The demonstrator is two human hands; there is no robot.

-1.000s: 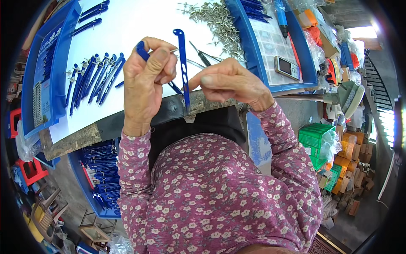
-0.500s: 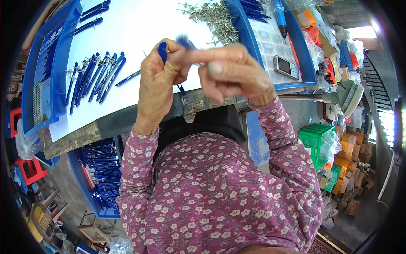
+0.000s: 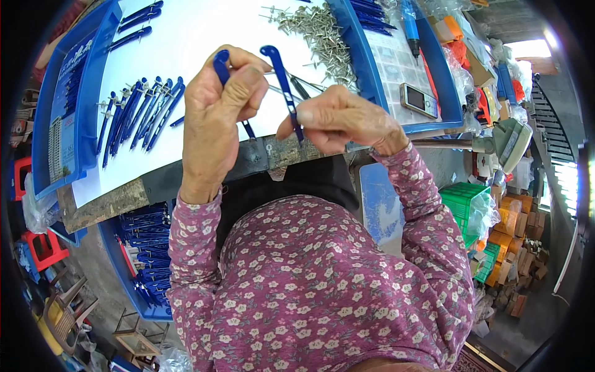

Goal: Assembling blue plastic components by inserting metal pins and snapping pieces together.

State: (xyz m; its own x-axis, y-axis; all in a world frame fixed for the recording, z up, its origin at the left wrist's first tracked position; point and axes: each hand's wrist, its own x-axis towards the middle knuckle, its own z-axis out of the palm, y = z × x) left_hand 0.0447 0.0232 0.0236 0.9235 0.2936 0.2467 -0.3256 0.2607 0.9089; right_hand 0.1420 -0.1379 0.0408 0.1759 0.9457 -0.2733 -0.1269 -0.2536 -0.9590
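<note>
My left hand (image 3: 214,118) is closed on a slim blue plastic strip (image 3: 221,67), whose rounded end sticks up past the thumb while its lower end shows beneath the fingers. Between thumb and fingers of my right hand (image 3: 347,119), a second blue slotted strip (image 3: 282,74) stands nearly upright, rounded end on top. A dark-handled tool with thin metal ends (image 3: 302,88) shows behind that strip; whether my right hand touches it I cannot tell. Several similar blue strips with metal pins (image 3: 139,115) lie in a row on the white sheet (image 3: 186,37) to the left.
A heap of small metal pins (image 3: 322,46) lies at the back right. Blue trays stand left (image 3: 46,177) and right (image 3: 372,68); the right one holds a phone (image 3: 419,100). Below the table edge, another blue tray (image 3: 118,273) holds many strips. A lamp head (image 3: 513,142) sits at right.
My hands have moved apart, the left one leftward and the right one slightly down. The right-hand strip, blurred between the hands before, now stands clear of my left hand.
</note>
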